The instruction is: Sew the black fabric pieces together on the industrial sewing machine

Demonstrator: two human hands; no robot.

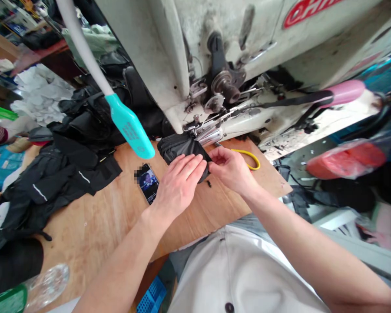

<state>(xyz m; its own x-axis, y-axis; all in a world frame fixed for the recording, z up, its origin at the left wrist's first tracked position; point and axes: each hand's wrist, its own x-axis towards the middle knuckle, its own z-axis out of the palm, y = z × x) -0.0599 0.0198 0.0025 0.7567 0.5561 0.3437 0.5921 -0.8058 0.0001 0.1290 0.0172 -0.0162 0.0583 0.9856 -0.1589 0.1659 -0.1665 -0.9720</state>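
Observation:
A folded piece of black fabric (182, 150) lies on the plywood sewing table (94, 226), its far end under the presser foot of a white industrial sewing machine (215, 98). My left hand (179, 184) presses flat on its near side, fingers together. My right hand (231, 169) pinches the fabric's right edge between fingers and thumb. The needle area is partly hidden by metal attachments. A smartphone (147, 182) lies face up just left of my left hand, and a yellow cord (249, 158) sits beyond my right hand.
Black garments (58, 182) are heaped on the table's left side, against the machine. A turquoise-handled tool on a white hose (128, 126) hangs in front of the machine. A pink handle (343, 93) sits at right, and bins and bags lie beyond the table edge.

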